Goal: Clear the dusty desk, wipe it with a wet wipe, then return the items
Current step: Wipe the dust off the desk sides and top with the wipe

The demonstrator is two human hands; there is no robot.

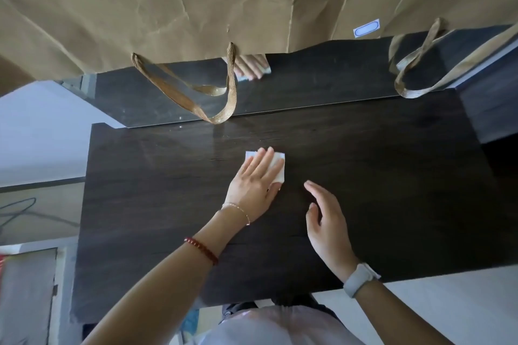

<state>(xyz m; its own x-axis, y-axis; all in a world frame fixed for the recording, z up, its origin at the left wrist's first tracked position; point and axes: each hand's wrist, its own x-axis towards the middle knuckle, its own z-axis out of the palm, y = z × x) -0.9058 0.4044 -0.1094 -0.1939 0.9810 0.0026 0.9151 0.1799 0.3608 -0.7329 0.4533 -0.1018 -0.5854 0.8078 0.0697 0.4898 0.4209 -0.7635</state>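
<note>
The dark wood desk (392,204) fills the middle of the head view, and nothing but the wipe lies on its top. A folded white wet wipe (279,165) lies near the centre. My left hand (255,179) presses flat on it with straight fingers, covering most of it. My right hand (326,221) hovers just to the right of the wipe, fingers relaxed and slightly bent, holding nothing. A damp sheen shows on the desk beyond the wipe.
A mirror (308,84) stands along the desk's back edge and reflects my hand. Large brown paper bags (196,3) hang over the mirror from above, their ribbon handles (215,109) dangling to the desk's back edge. Pale floor lies left and right.
</note>
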